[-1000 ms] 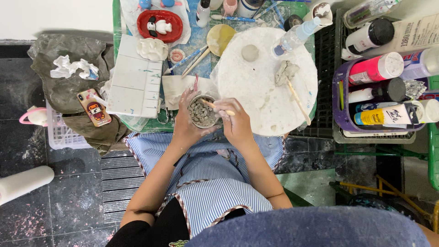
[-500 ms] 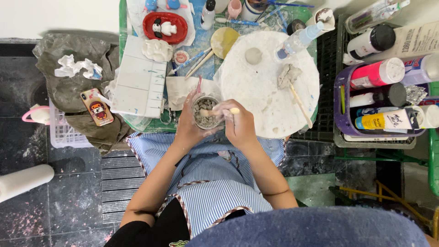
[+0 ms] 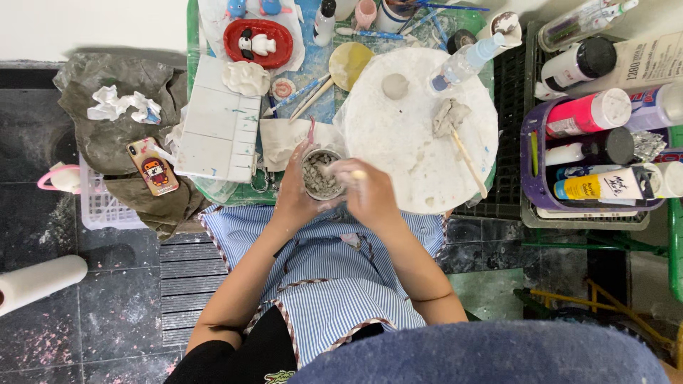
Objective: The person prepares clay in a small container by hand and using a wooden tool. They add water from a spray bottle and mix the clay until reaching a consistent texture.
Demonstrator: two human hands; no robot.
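Left hand (image 3: 295,203) closed around small cup (image 3: 320,174) of grey clay; right hand (image 3: 366,192) grips stirring stick (image 3: 341,173). Steady cup, stir slowly.

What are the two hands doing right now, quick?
Left hand: closed around the small cup of grey lumps, holding it.
Right hand: closed on a thin wooden stick poking into the cup.
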